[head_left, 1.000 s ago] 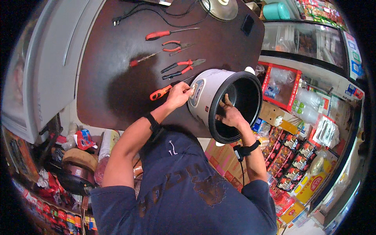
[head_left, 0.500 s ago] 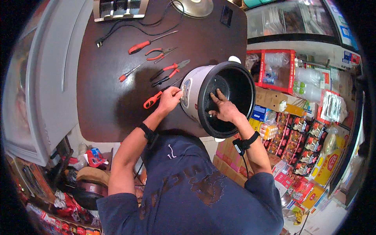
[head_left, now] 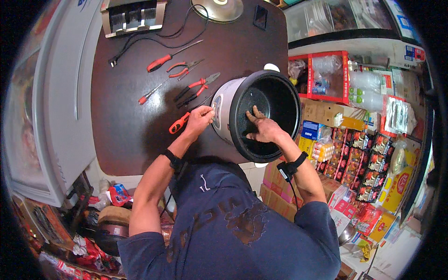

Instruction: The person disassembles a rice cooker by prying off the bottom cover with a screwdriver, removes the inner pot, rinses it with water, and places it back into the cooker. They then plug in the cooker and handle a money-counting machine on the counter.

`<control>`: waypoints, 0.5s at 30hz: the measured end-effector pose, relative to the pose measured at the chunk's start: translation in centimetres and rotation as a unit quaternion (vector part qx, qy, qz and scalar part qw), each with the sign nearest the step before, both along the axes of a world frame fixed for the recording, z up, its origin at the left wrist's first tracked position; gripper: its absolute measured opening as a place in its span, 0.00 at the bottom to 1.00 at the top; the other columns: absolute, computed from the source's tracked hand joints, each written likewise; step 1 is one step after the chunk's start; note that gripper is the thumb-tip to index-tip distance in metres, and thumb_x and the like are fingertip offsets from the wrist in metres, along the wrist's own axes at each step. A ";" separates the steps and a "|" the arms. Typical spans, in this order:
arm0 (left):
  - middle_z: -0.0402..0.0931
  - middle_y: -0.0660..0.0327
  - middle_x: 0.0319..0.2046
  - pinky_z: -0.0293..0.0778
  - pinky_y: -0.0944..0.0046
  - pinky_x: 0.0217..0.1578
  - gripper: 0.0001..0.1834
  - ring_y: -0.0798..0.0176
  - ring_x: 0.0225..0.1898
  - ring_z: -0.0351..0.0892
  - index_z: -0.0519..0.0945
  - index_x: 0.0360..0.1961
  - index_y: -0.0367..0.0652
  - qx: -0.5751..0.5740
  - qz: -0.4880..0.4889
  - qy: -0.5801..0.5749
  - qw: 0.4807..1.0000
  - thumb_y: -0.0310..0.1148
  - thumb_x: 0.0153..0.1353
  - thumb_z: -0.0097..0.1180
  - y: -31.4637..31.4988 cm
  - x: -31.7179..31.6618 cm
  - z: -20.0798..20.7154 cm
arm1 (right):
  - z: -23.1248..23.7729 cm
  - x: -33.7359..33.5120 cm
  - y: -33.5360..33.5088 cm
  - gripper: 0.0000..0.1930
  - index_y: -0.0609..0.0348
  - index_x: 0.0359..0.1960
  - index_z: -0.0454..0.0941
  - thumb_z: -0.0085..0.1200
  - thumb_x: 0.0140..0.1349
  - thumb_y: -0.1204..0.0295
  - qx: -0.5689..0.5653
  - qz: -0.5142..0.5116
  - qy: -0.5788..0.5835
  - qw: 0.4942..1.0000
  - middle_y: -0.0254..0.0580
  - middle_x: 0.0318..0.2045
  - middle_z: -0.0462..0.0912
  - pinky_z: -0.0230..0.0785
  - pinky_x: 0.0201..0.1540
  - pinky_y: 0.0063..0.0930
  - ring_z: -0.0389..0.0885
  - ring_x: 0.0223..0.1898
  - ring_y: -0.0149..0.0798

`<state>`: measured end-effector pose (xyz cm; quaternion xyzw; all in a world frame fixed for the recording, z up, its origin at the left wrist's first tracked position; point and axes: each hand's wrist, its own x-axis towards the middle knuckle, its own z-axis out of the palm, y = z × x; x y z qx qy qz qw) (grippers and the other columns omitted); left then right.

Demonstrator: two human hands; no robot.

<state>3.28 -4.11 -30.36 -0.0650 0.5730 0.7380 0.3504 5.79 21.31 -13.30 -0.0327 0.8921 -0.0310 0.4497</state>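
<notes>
A white rice cooker (head_left: 227, 108) with a black inner pot lies tilted on its side at the table's right edge, its mouth turned to the right. My right hand (head_left: 267, 129) reaches inside, fingers apart and resting against the inner wall. At the cooker's front panel, my left hand (head_left: 199, 121) has thumb and fingertips pinched together; whatever they hold is too small to make out. Beside that hand lies a screwdriver with an orange-red handle (head_left: 178, 123), its shaft partly hidden. Just beyond are red-and-black combination pliers (head_left: 199, 87).
Farther up the dark table (head_left: 121, 135) lie small pliers (head_left: 182, 70), a red screwdriver (head_left: 159, 63), a thin screwdriver (head_left: 145, 98) and a black power cord (head_left: 175, 35). A metal lid (head_left: 219, 10) and a phone (head_left: 261, 17) sit at the back. Cardboard boxes (head_left: 322, 112) crowd the right side.
The whole view has shifted slightly, with the table's things a little farther left. Both hands keep nearly the same places on the cooker.
</notes>
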 end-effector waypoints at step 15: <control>0.79 0.63 0.31 0.74 0.66 0.34 0.13 0.71 0.31 0.77 0.77 0.44 0.35 -0.070 0.036 0.005 0.997 0.34 0.70 0.63 1.2 0.2 -1.9 | -0.8 0.5 0.0 0.52 0.54 0.81 0.53 0.69 0.60 0.52 0.012 -0.004 0.005 1.000 0.69 0.80 0.41 0.53 0.79 0.42 0.54 0.79 0.63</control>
